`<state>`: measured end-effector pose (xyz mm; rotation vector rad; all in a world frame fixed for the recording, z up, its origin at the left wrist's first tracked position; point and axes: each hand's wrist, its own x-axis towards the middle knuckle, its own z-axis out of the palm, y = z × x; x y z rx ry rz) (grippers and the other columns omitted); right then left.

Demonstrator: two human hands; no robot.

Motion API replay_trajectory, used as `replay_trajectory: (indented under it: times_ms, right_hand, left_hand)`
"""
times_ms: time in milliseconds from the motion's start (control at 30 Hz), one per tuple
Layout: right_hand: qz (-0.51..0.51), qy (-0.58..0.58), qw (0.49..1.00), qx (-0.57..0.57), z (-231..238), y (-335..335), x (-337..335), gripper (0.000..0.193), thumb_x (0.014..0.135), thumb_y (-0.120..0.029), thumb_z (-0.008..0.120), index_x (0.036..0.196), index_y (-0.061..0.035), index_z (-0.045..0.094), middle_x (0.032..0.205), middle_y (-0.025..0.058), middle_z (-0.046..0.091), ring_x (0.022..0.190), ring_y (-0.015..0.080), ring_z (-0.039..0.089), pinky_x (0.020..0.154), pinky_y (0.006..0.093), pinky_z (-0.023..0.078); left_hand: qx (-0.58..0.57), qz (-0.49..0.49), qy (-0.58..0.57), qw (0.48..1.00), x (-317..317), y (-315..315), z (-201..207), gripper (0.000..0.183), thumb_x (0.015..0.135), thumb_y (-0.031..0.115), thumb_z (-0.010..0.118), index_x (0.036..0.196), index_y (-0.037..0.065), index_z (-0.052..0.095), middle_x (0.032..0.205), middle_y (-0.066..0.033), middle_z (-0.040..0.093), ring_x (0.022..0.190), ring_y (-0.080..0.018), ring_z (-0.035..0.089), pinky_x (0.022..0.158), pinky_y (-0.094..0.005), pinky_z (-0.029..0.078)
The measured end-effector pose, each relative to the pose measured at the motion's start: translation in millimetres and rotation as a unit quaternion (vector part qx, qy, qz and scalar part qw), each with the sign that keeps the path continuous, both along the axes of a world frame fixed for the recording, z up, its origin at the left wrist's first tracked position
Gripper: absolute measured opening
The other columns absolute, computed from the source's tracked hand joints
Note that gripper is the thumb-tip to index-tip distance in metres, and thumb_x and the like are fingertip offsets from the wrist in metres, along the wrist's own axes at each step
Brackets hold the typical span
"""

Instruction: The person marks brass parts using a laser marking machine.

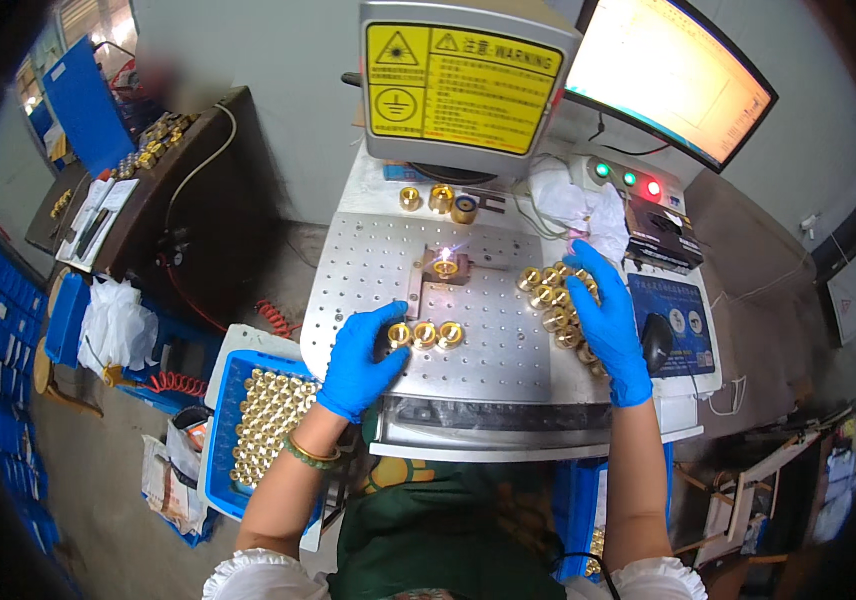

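Observation:
My left hand (360,362), in a blue glove, is at the left end of a row of three brass ring fittings (424,335) on the perforated metal plate (358,270). Its thumb and forefinger are apart, on either side of the end fitting. My right hand (606,325), also blue-gloved, lies with fingers spread along a cluster of brass fittings (554,297), covering part of it. Between the hands, a brass fitting (445,266) sits in a dark holding block (433,295), with a bright spot of light on it.
Above the plate hangs a marking-machine head (463,85) with a yellow warning label. More fittings (440,199) stand below it. A blue crate (216,440) of brass fittings is at left. A monitor (663,75), lit buttons (630,179) and a mouse (657,342) are at right.

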<state>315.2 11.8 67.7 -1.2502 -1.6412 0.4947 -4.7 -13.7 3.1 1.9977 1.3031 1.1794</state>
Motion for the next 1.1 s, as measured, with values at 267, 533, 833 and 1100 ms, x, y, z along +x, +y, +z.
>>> replay_trajectory:
  times_ms: [267,533,833,1100]
  right_hand:
    - [-0.022,-0.353,0.933,0.068,-29,-42,35,0.016,0.072,-0.015,0.072,0.084,-0.0074,0.063,0.114,0.0137,0.062,0.108,0.0345,0.056,0.087,0.0449,0.046]
    - [-0.027,-0.445,0.895,0.03,-31,-50,34,0.019,0.073,-0.017,0.073,0.089,-0.0097,0.066,0.126,0.0134,0.055,0.121,0.0372,0.046,0.099,0.0454,0.038]
    - [0.228,-0.099,0.968,-0.039,3,-37,-22,0.023,0.078,-0.008,0.07,0.101,-0.0075,0.066,0.137,0.0131,0.05,0.13,0.0317,0.042,0.109,0.0414,0.032]
    - [0.193,-0.106,0.975,0.035,21,-29,-61,0.038,0.08,-0.012,0.069,0.116,-0.0058,0.062,0.119,0.0147,0.061,0.109,0.0309,0.058,0.094,0.0394,0.045]
  left_hand:
    - [-0.057,-0.026,-0.008,0.998,0,3,3,0.061,0.071,0.013,0.075,0.128,0.009,0.054,0.104,-0.0142,0.064,0.097,-0.031,0.059,0.087,-0.0384,0.048]
    - [0.062,0.059,-0.045,0.995,16,-13,30,0.042,0.079,0.005,0.069,0.12,0.009,0.06,0.111,-0.0105,0.06,0.094,-0.0237,0.057,0.085,-0.0336,0.047]
    - [-0.388,-0.236,-0.378,0.807,79,-24,54,0.045,0.1,0.025,0.046,0.14,0.005,0.04,0.125,-0.0093,0.056,0.103,-0.0187,0.059,0.087,-0.0298,0.047]
    - [-0.374,-0.155,-0.475,0.781,70,-8,53,0.046,0.093,0.012,0.059,0.136,0.003,0.044,0.121,-0.0089,0.058,0.104,-0.0147,0.059,0.087,-0.0273,0.051]
